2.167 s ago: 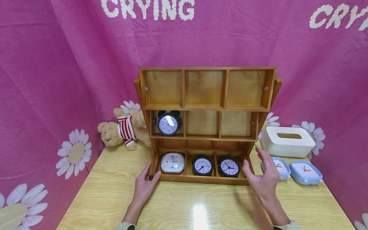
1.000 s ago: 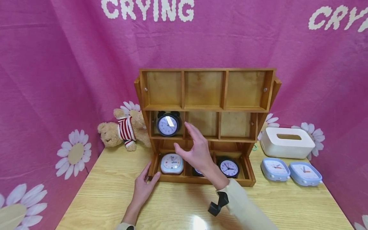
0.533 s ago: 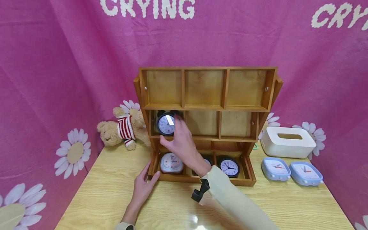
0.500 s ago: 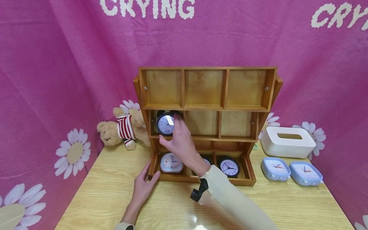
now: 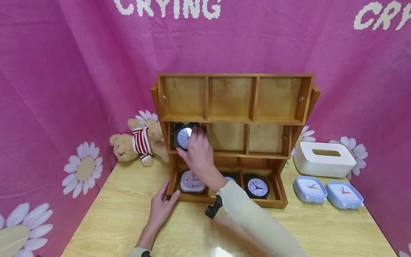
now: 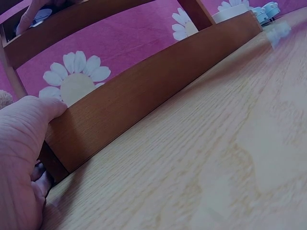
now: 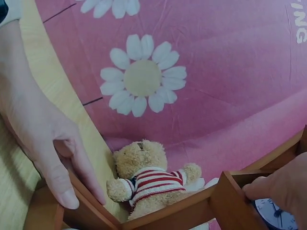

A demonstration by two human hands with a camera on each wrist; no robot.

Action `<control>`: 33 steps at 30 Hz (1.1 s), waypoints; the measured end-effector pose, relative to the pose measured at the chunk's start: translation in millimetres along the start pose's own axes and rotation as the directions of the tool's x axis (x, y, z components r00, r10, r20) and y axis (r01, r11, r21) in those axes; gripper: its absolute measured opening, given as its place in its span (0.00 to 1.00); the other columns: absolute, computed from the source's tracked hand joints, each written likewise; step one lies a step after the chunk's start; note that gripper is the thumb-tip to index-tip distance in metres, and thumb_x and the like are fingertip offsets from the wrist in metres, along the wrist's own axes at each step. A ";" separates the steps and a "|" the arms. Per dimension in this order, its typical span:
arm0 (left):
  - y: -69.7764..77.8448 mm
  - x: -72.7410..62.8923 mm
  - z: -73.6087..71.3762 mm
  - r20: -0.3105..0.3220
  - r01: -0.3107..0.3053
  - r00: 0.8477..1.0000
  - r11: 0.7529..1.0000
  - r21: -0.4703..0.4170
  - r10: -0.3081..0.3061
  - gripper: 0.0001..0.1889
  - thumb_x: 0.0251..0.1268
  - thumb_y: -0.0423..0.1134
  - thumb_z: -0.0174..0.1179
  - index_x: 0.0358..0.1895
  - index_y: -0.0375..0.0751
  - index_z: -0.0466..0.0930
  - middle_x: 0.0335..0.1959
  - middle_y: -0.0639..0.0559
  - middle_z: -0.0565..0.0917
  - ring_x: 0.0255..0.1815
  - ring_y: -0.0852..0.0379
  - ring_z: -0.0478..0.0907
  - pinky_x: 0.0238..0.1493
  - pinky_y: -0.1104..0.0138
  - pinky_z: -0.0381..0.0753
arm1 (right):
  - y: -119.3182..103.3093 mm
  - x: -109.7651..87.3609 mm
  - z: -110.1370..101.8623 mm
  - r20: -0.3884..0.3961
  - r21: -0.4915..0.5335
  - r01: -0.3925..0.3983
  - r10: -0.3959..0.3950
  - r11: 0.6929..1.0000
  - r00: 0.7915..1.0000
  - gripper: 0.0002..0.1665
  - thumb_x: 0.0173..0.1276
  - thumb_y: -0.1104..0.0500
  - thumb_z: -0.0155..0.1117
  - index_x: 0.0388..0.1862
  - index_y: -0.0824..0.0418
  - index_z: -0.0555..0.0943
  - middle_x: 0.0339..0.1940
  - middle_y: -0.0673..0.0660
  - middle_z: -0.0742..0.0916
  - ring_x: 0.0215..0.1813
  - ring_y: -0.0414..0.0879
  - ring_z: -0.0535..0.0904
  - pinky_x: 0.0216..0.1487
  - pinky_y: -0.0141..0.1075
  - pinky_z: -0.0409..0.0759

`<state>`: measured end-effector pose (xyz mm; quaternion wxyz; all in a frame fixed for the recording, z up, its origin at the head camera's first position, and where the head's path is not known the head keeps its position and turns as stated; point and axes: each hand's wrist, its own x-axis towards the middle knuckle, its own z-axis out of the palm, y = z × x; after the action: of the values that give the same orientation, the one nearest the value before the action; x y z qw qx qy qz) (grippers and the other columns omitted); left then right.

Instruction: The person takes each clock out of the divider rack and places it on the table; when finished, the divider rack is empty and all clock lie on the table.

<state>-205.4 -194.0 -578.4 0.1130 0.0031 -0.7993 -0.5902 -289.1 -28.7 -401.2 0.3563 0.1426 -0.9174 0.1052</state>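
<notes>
A brown wooden display shelf (image 5: 229, 120) with three tiers of compartments stands on the table. In the middle tier's left compartment is a black twin-bell alarm clock (image 5: 182, 137); my right hand (image 5: 200, 154) holds it, fingers over its right side and thumb at its lower edge. My left hand (image 5: 160, 207) grips the shelf's lower left corner, its thumb (image 6: 53, 108) on the front board and the other fingers along the side. The bottom tier holds a pale rounded clock (image 5: 192, 182), a black clock (image 5: 229, 179) mostly hidden behind my right wrist, and another black clock (image 5: 257, 187).
Two light-blue clocks (image 5: 310, 189) lie face up to the right of the shelf, before a white tissue box (image 5: 324, 162). A teddy bear (image 5: 140, 142) in a striped shirt lies at the left. Behind everything hangs a pink daisy-patterned cloth (image 5: 234, 39).
My right hand has swung from the shelf's right side across to the middle-left compartment and taken hold of the black alarm clock, which has tilted slightly. The left hand stays at the corner.
</notes>
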 end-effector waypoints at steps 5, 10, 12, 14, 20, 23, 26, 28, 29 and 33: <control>0.3 0.8 -0.1 -0.001 -0.010 1.000 1.000 -0.005 0.010 0.36 0.71 0.42 0.69 0.79 0.40 0.68 0.78 0.39 0.68 0.79 0.42 0.62 0.74 0.43 0.67 | 0.6 6.7 0.4 -0.020 -0.028 0.008 -0.009 1.000 1.000 0.57 0.52 0.30 0.81 0.60 0.75 0.77 0.46 0.66 0.88 0.42 0.55 0.86 0.39 0.40 0.90; -2.1 0.2 1.1 -0.001 -0.016 1.000 1.000 -0.017 0.016 0.35 0.71 0.41 0.69 0.78 0.40 0.68 0.77 0.38 0.69 0.78 0.42 0.64 0.73 0.43 0.68 | 3.9 7.8 0.2 -0.072 0.007 0.026 -0.025 1.000 0.997 0.51 0.48 0.29 0.82 0.50 0.71 0.79 0.35 0.62 0.85 0.31 0.52 0.84 0.27 0.39 0.87; -2.4 0.3 1.2 0.000 -0.018 1.000 1.000 -0.020 0.018 0.35 0.71 0.41 0.69 0.78 0.40 0.68 0.77 0.38 0.69 0.77 0.42 0.64 0.73 0.43 0.68 | 5.3 7.0 -1.9 -0.093 0.042 0.032 -0.028 0.999 0.995 0.50 0.47 0.30 0.82 0.49 0.70 0.79 0.35 0.62 0.84 0.30 0.53 0.83 0.27 0.39 0.87; -2.1 0.7 0.9 -0.001 -0.019 1.000 1.000 -0.018 0.019 0.35 0.71 0.41 0.69 0.78 0.40 0.68 0.77 0.38 0.70 0.77 0.43 0.65 0.73 0.43 0.68 | 6.7 5.9 -4.9 -0.107 0.082 0.040 -0.031 0.996 0.994 0.49 0.48 0.31 0.81 0.49 0.70 0.79 0.35 0.63 0.84 0.31 0.53 0.83 0.28 0.39 0.87; -2.5 2.9 0.9 -0.002 -0.011 1.000 1.000 0.003 0.011 0.36 0.71 0.43 0.69 0.78 0.40 0.68 0.77 0.40 0.70 0.77 0.42 0.65 0.73 0.43 0.69 | 12.7 -1.1 -20.2 -0.122 0.241 0.047 -0.018 0.969 0.992 0.50 0.49 0.36 0.79 0.56 0.73 0.77 0.41 0.63 0.82 0.36 0.52 0.82 0.36 0.41 0.89; -2.3 3.1 0.8 -0.002 0.001 1.000 1.000 -0.001 -0.001 0.36 0.71 0.42 0.70 0.79 0.40 0.68 0.77 0.40 0.70 0.77 0.42 0.65 0.73 0.43 0.68 | 16.7 -6.8 -28.7 -0.100 0.348 0.026 0.009 0.937 0.995 0.53 0.47 0.38 0.80 0.61 0.73 0.74 0.45 0.63 0.80 0.37 0.52 0.81 0.38 0.42 0.90; -0.8 2.5 0.3 -0.005 0.008 1.000 1.000 -0.011 -0.008 0.36 0.71 0.41 0.70 0.79 0.39 0.68 0.77 0.39 0.70 0.77 0.42 0.66 0.73 0.44 0.68 | 20.2 -13.3 -36.4 -0.047 0.453 -0.013 0.039 0.891 0.998 0.55 0.46 0.41 0.83 0.65 0.72 0.71 0.50 0.64 0.77 0.38 0.52 0.81 0.39 0.43 0.90; 0.4 2.1 0.0 -0.008 0.011 1.000 1.000 -0.013 -0.011 0.36 0.70 0.40 0.70 0.78 0.39 0.68 0.77 0.39 0.70 0.76 0.42 0.66 0.74 0.44 0.68 | 22.7 -18.6 -41.3 -0.006 0.509 -0.050 0.061 0.859 0.998 0.55 0.46 0.42 0.84 0.66 0.70 0.70 0.53 0.64 0.76 0.41 0.52 0.82 0.41 0.44 0.90; 0.8 1.9 -0.1 -0.008 0.011 1.000 1.000 -0.012 -0.012 0.36 0.70 0.41 0.70 0.78 0.39 0.68 0.77 0.39 0.70 0.77 0.42 0.66 0.73 0.44 0.68 | 24.2 -21.5 -43.6 0.012 0.530 -0.066 0.070 0.846 0.997 0.56 0.46 0.43 0.84 0.66 0.69 0.70 0.54 0.63 0.75 0.42 0.52 0.81 0.42 0.45 0.90; 0.5 1.7 0.1 -0.005 0.006 1.000 1.000 -0.017 -0.006 0.37 0.70 0.42 0.70 0.79 0.38 0.67 0.77 0.39 0.69 0.77 0.41 0.66 0.74 0.44 0.68 | 31.4 -34.0 -51.0 0.041 0.588 -0.107 0.102 0.802 0.994 0.55 0.46 0.43 0.84 0.67 0.66 0.69 0.55 0.62 0.75 0.47 0.54 0.80 0.46 0.46 0.89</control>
<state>-207.0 -194.0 -577.7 0.1131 0.0060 -0.7939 -0.5974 -243.8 22.1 -390.4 0.2847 0.1956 -0.8473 0.4034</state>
